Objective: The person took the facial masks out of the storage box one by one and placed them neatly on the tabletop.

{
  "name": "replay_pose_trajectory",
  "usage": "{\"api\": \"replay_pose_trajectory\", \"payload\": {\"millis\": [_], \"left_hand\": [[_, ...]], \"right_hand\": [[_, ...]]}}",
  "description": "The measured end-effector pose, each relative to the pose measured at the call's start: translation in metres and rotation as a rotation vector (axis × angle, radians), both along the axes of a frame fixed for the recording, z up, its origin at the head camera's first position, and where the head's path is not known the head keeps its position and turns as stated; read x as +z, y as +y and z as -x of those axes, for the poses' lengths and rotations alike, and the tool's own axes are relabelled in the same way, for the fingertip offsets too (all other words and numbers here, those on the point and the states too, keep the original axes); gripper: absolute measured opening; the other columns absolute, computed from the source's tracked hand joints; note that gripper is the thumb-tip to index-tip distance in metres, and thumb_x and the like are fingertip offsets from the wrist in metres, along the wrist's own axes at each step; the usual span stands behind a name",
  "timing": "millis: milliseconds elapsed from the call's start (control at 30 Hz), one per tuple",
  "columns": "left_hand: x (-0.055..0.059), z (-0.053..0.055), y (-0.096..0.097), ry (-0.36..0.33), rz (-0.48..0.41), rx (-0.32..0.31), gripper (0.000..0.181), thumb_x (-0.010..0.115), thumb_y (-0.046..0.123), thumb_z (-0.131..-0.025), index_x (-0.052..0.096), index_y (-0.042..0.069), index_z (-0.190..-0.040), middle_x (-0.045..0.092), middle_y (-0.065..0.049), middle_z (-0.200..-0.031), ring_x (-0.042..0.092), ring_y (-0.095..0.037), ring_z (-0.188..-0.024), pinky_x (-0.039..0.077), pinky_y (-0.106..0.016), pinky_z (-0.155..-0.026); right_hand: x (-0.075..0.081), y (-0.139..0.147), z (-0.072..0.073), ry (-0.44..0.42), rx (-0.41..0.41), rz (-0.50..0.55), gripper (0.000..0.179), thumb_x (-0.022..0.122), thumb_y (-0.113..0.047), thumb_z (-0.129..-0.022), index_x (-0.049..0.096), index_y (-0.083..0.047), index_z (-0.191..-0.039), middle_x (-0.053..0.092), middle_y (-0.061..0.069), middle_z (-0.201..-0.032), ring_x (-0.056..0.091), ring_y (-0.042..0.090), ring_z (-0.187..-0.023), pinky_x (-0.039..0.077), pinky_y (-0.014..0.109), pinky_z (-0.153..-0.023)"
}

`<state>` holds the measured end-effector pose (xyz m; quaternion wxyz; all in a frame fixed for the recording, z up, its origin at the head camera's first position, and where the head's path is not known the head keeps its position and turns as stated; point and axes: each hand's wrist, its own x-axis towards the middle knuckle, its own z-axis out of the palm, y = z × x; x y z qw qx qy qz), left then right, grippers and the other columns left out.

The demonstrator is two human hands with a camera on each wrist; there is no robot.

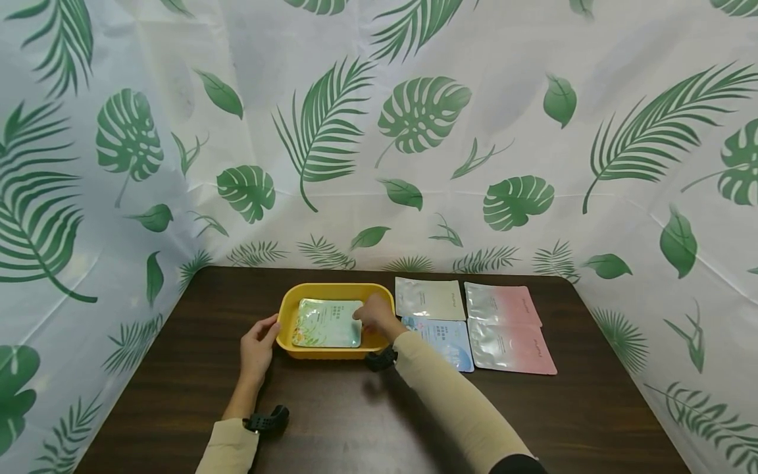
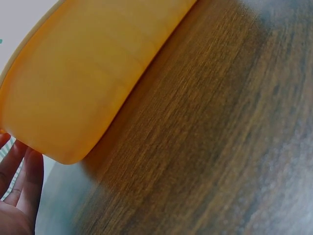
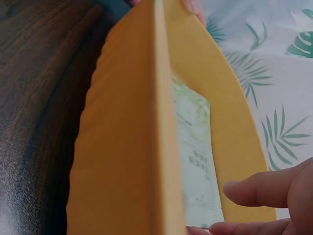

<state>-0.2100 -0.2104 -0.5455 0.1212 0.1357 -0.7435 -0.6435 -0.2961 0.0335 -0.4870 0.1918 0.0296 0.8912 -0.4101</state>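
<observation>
A yellow plastic basket (image 1: 328,353) sits on the table, with a green-and-white sheet mask packet (image 1: 328,324) lying flat inside. My left hand (image 1: 258,345) holds the basket's left end; in the left wrist view its fingers (image 2: 32,178) meet the outer wall. My right hand (image 1: 376,315) reaches over the basket's right part, at the packet's right edge. In the right wrist view the thumb (image 3: 239,192) stands apart from the packet, while other fingertips lie at its end.
Right of the basket lie more flat packets: a cream one (image 1: 429,298), a blue one (image 1: 444,342) partly under the right forearm, and two pink ones (image 1: 503,304). A leaf-patterned white curtain (image 1: 426,224) hangs behind the dark wooden table (image 1: 331,421).
</observation>
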Motion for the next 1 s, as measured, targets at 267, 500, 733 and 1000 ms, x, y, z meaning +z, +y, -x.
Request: {"api": "replay_pose_trajectory", "payload": {"millis": [267,500,733,1000], "left_hand": [[-0.004,0.002,-0.002,-0.004,0.003,0.0,0.035,0.059,0.023,-0.098,0.062,0.002,-0.127,0.059,-0.016,-0.136,0.054,0.01,-0.095,0.047,-0.007,-0.077],[-0.003,0.002,-0.001,-0.01,0.008,-0.001,0.036,0.058,0.024,-0.099,0.061,0.002,-0.127,0.059,-0.017,-0.136,0.053,0.01,-0.096,0.046,-0.005,-0.078],[-0.003,0.0,0.0,0.022,0.01,0.016,0.034,0.059,0.018,-0.098,0.062,-0.001,-0.126,0.06,-0.021,-0.133,0.053,0.011,-0.095,0.046,-0.005,-0.077],[-0.003,0.001,-0.002,0.004,0.028,0.004,0.036,0.059,0.022,-0.098,0.061,0.001,-0.127,0.059,-0.018,-0.135,0.053,0.01,-0.095,0.045,-0.005,-0.078]], "right_hand": [[-0.003,-0.004,-0.002,0.016,-0.055,0.011,0.01,0.067,-0.002,-0.086,0.069,0.008,-0.084,0.055,0.008,-0.061,0.055,0.019,-0.05,0.046,0.024,-0.046],[-0.01,-0.007,-0.001,-0.004,-0.15,0.111,0.009,0.063,0.002,-0.084,0.067,0.006,-0.078,0.049,0.005,-0.053,0.05,0.019,-0.047,0.044,0.024,-0.044],[-0.011,-0.011,-0.006,0.001,-0.197,0.224,0.019,0.058,0.01,-0.078,0.059,0.002,-0.061,0.04,0.003,-0.045,0.037,0.017,-0.041,0.031,0.024,-0.039],[-0.01,-0.012,-0.012,0.021,-0.14,0.182,0.022,0.057,0.005,-0.085,0.061,0.0,-0.064,0.049,0.006,-0.054,0.042,0.018,-0.039,0.038,0.024,-0.037]]}}
